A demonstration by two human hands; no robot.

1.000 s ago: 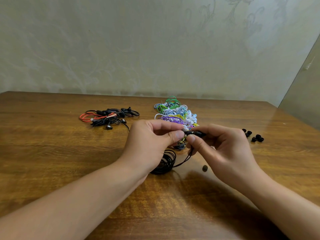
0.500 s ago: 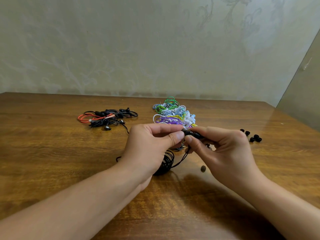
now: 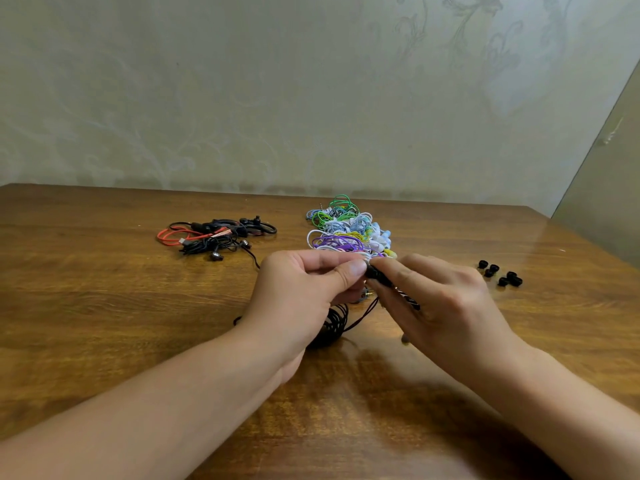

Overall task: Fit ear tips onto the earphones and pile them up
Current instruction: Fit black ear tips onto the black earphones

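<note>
Both hands meet at centre above the wooden surface. Left hand and right hand each have a narrow grip pinching one black earphone, its cord coiled beneath. Loose black ear tips lie at 3 o'clock; coloured earphone pile at 12; black-red pile at 10.

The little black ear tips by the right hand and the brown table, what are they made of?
Little black ear tips: probably soft rubber or silicone, matte and rounded, too small to confirm. Brown table: looks like wood or wood veneer with visible grain, glossy varnish reflecting light.
</note>
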